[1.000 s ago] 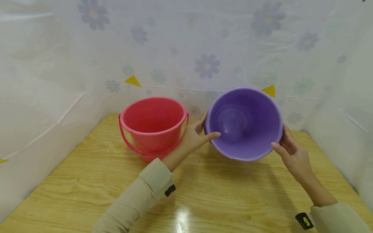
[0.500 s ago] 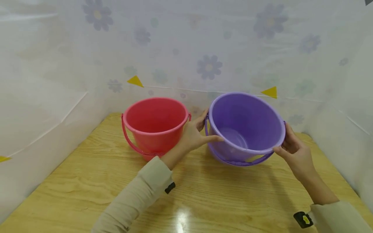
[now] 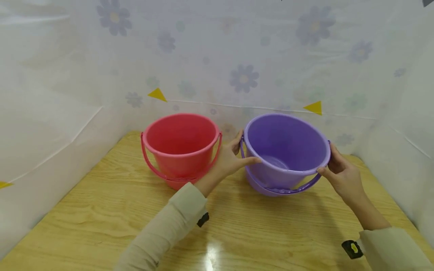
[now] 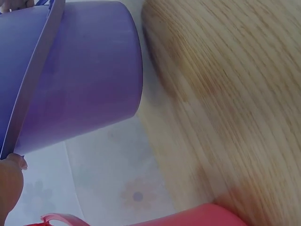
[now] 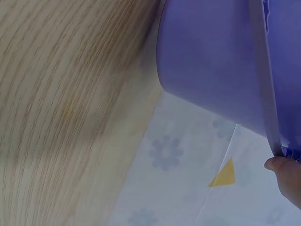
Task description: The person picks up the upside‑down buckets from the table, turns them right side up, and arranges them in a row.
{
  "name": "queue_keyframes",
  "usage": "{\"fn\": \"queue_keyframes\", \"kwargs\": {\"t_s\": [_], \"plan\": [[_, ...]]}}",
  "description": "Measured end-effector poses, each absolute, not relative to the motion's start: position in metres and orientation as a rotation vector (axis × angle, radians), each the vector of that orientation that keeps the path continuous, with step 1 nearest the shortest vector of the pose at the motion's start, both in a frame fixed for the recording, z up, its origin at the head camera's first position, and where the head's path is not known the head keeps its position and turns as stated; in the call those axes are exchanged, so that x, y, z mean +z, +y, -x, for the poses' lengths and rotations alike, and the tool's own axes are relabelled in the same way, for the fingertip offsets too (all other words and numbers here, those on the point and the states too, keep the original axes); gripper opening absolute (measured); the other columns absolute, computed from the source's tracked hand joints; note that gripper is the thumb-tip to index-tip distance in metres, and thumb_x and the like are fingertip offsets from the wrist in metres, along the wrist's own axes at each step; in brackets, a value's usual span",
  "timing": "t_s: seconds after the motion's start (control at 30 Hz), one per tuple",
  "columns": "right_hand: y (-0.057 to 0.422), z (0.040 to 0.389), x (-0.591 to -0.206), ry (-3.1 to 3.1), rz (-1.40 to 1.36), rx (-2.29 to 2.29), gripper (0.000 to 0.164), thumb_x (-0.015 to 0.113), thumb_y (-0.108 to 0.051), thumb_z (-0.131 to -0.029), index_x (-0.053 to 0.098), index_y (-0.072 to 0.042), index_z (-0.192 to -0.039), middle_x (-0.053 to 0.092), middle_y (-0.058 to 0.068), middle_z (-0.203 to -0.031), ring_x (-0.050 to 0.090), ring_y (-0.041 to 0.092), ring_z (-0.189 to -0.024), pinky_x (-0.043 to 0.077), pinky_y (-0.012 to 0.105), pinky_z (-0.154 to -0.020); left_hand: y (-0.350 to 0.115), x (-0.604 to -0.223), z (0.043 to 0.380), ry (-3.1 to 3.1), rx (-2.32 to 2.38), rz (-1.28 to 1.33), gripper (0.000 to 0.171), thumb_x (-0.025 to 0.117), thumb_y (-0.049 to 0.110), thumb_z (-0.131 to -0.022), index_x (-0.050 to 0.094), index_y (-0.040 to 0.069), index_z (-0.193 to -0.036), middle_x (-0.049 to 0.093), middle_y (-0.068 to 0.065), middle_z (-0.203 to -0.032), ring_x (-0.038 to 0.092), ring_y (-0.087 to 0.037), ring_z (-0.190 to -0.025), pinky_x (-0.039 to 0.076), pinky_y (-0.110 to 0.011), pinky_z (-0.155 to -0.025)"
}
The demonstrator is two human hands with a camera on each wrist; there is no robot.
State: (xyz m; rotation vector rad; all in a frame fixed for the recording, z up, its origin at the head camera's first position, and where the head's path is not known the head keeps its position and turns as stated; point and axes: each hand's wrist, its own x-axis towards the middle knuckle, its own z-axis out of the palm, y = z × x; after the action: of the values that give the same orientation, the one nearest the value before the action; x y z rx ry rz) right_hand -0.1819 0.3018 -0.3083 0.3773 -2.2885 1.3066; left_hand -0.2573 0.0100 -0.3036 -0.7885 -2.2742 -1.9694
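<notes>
A purple bucket (image 3: 271, 174) is held between my two hands on the right half of the table, its mouth tipped slightly toward me. Its handle hangs down in front. My left hand (image 3: 228, 161) grips the left side at the rim, thumb along the front edge. On the opposite side my right hand (image 3: 345, 180) holds the rim, thumb in front and fingers behind. Both wrist views show a narrow gap under the purple bucket (image 4: 94, 70), which appears just off the table. A red bucket (image 3: 181, 165) stands upright to the left, close beside my left forearm.
The wooden table (image 3: 264, 233) has a light spot reflected near its front. A white flower-printed sheet (image 3: 203, 49) encloses the back and sides. Yellow triangles, such as one yellow triangle (image 3: 314, 107), mark the sheet.
The purple bucket has tilted from its mouth facing me to nearly upright and come lower, so its front and handle now show. Both hands keep their hold. The red bucket has stayed put.
</notes>
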Motion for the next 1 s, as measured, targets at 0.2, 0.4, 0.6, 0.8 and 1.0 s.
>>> {"fn": "queue_keyframes", "kwargs": {"t_s": [0.2,0.4,0.6,0.8,1.0], "plan": [[0.308,0.186,-0.310,-2.329,-0.346,1.305,0.068,0.060,0.001,-0.087,0.021,0.007,-0.142,0.032,0.008,-0.145,0.048,-0.022,-0.102,0.040,-0.001,-0.082,0.017,-0.306,0.260,-2.344,-1.916,0.707,0.097,0.081,0.018,-0.070,0.021,0.006,-0.146,0.022,-0.008,-0.152,0.032,-0.017,-0.137,0.035,-0.027,-0.107],[0.311,0.197,-0.312,-2.210,-0.409,1.577,0.068,0.060,0.003,-0.086,0.020,0.010,-0.141,0.040,-0.004,-0.141,0.053,-0.017,-0.102,0.043,0.002,-0.082,0.020,-0.305,0.267,-2.341,-1.859,0.666,0.094,0.082,0.019,-0.070,0.027,0.004,-0.144,0.029,-0.010,-0.149,0.037,-0.019,-0.134,0.037,-0.025,-0.104],[0.313,0.203,-0.311,-2.117,-0.446,1.711,0.068,0.060,0.004,-0.086,0.020,0.012,-0.140,0.046,-0.006,-0.137,0.056,-0.013,-0.102,0.043,0.003,-0.082,0.023,-0.307,0.275,-2.332,-1.877,0.664,0.092,0.081,0.016,-0.071,0.027,0.001,-0.144,0.029,-0.012,-0.149,0.037,-0.020,-0.134,0.037,-0.025,-0.105],[0.312,0.206,-0.315,-2.036,-0.463,1.822,0.069,0.061,0.004,-0.085,0.020,0.015,-0.138,0.054,-0.014,-0.127,0.058,-0.010,-0.100,0.045,0.005,-0.082,0.025,-0.309,0.276,-2.332,-1.913,0.633,0.091,0.081,0.013,-0.071,0.027,0.001,-0.144,0.029,-0.012,-0.149,0.035,-0.019,-0.135,0.035,-0.025,-0.106],[0.313,0.205,-0.318,-2.042,-0.419,1.843,0.070,0.062,0.000,-0.086,0.019,0.014,-0.139,0.054,-0.014,-0.127,0.057,-0.012,-0.101,0.045,0.005,-0.082,0.027,-0.312,0.278,-2.328,-1.900,0.653,0.091,0.080,0.013,-0.071,0.027,-0.001,-0.143,0.029,-0.013,-0.149,0.035,-0.020,-0.135,0.035,-0.025,-0.106]]}}
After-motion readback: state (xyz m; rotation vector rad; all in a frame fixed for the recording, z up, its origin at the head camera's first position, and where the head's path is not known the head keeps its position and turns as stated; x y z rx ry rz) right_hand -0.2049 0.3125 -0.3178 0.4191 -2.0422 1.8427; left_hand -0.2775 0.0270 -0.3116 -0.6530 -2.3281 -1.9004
